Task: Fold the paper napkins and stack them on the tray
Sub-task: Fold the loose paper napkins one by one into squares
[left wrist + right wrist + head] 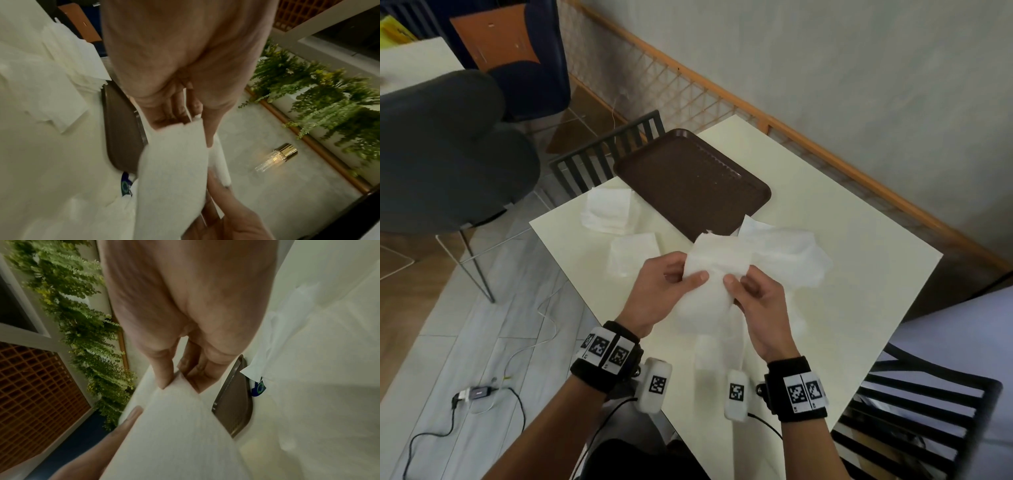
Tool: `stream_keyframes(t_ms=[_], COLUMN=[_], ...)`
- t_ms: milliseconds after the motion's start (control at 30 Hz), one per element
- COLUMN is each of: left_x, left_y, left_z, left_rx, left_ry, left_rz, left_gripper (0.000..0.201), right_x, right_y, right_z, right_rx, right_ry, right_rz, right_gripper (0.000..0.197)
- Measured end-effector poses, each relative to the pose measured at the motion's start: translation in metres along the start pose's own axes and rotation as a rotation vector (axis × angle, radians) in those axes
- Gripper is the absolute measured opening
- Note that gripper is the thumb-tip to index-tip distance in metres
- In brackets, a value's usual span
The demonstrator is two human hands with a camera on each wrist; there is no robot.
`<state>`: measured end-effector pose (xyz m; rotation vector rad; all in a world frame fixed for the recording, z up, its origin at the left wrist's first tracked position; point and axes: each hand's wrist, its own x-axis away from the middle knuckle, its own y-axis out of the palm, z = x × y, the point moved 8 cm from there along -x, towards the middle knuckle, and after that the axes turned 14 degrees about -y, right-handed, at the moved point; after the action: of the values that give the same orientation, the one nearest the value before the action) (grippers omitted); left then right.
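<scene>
Paper napkin (pixel 714 263): white, held above the near part of the cream table (pixel 859 274), pinched by left hand (pixel 664 294) and right hand (pixel 760 305), thumbs on top, fingers curled beneath. Brown tray (pixel 688 181): far side. Folded napkin stacks (pixel 609 212): left of tray. Loose napkin pile (pixel 791 253): right.

Cream table (pixel 825 308); grey padded chair (pixel 448 154) at left; black slatted chair (pixel 606 154) behind the table; charger with cables (pixel 477 393) on floor; green hanging plants (pixel 329 97); gold wall lamp (pixel 276 156).
</scene>
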<state>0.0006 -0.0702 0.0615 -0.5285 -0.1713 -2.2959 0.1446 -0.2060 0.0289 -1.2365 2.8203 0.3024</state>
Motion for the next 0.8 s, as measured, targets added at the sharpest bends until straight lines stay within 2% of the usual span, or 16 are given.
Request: stream_keyframes(t_ms=[100,233,300,400,500,600,633,800], left_x=[0.007,0.016,0.017,0.018,0.021,0.020,0.020,0.020], left_y=[-0.006,-0.011,-0.015,-0.019,-0.020,-0.020,-0.021,-0.023], left_z=[0.016,0.025,0.026,0.027,0.029,0.029,0.030,0.034], left_rx=[-0.064,-0.066,-0.052,0.000,0.013,0.021,0.021,0.047], left_ry=[0.169,0.280,0.291,0.290,0.290,0.281,0.278,0.265], left_rz=[0.021,-0.009,-0.007,-0.026,-0.045,-0.067,-0.073,-0.081], left_gripper=[0.018,0.020,0.022,0.021,0.025,0.027,0.026,0.021], right_x=[0.000,-0.002,-0.004,-0.005,-0.007,-0.009,-0.009,-0.011], right_y=[-0.005,-0.003,-0.002,0.002,0.004,0.008,0.010,0.015], right_z=[-0.005,-0.021,-0.023,-0.034,-0.046,-0.053,-0.054,-0.057], right_rx=[0.018,-0.072,-0.100,-0.125,-0.094,-0.059,-0.049,0.018], right_ry=[-0.074,-0.172,-0.178,-0.199,-0.256,-0.305,-0.306,-0.248], right_rz=[0.028,-0.029,-0.057,-0.110,-0.140,-0.220,-0.251,-0.288], right_gripper=[0.017,0.023,0.025,0.011,0.020,0.008,0.005,0.012])
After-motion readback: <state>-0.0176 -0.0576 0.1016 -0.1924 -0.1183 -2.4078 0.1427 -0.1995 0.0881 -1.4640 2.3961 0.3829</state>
